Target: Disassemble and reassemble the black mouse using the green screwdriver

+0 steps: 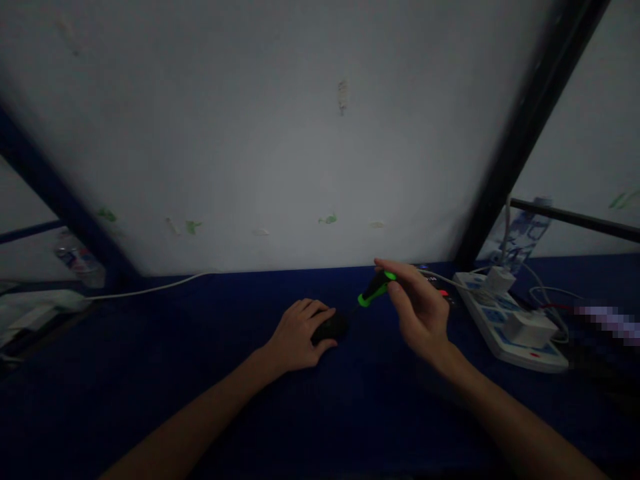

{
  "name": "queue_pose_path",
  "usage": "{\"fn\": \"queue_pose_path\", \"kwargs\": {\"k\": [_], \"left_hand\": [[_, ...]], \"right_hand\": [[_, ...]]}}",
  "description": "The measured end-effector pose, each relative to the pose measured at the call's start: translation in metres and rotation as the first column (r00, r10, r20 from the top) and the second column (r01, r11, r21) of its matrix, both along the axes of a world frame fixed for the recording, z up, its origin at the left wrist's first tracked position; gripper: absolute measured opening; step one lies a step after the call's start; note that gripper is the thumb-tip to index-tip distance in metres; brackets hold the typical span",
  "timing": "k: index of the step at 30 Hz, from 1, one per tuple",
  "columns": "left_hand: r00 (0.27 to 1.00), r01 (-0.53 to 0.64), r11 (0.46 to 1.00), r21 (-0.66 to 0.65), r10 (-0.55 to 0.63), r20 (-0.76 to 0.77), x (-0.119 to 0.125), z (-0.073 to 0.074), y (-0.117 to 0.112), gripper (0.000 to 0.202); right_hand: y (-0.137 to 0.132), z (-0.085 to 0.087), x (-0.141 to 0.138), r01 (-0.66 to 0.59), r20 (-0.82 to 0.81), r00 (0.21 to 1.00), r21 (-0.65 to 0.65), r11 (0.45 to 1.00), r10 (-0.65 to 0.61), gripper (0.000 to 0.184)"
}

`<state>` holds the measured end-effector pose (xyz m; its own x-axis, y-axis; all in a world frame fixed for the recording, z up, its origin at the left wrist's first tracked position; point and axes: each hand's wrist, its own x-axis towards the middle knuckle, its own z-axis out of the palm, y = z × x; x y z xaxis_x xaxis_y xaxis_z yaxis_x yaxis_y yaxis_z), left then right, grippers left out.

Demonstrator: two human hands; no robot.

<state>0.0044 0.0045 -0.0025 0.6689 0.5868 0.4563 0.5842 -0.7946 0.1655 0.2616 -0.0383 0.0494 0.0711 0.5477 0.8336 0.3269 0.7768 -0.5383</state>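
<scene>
Near the middle of the dark blue tabletop [240, 427], my left hand [303, 333] is wrapped round a small dark rounded object [333, 327], which looks like a computer mouse. In my right hand [420, 307] is a screwdriver [376, 289] with a black and bright green handle. It tilts down to the left, its thin dark shaft reaching toward the right end of the dark object. Whether the tip touches that object I cannot tell in the dim light. The palm side of my left fingers is hidden.
A white power strip [505, 333] with plugged-in adapters and cables lies on the right. Beside it is a dark device with a lit display [443, 293]. Plastic bottles stand behind at left [83, 260] and right [525, 233]. A white cable [155, 289] runs along the wall [280, 147].
</scene>
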Motion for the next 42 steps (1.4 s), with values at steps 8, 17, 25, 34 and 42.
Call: {"fn": "queue_pose_path", "kwargs": {"k": [8,17,25,34,42], "left_hand": [[1.000,-0.005,1.000,-0.004,0.005,-0.007,0.000,0.001,0.000,0.058],[1.000,-0.017,1.000,0.008,0.017,0.002,0.000,-0.001,0.001,0.056],[1.000,-0.005,1.000,0.021,0.005,0.000,0.000,0.000,0.000,0.055],[1.000,0.006,1.000,0.025,-0.006,-0.010,0.000,0.000,0.000,0.055],[1.000,0.000,1.000,0.012,0.001,-0.023,0.001,0.001,0.000,0.055]], "right_hand": [[0.002,0.000,-0.002,-0.001,-0.011,1.000,-0.029,1.000,0.000,0.034],[0.001,-0.001,-0.002,-0.039,-0.039,0.999,-0.059,0.997,0.037,0.036],[0.001,-0.002,0.000,-0.077,0.001,0.997,-0.081,0.994,0.078,0.039],[0.000,0.005,0.001,0.053,-0.030,0.998,-0.012,0.999,-0.053,0.024],[0.004,-0.008,-0.005,-0.062,-0.002,0.998,-0.059,0.996,0.062,0.043]]}}
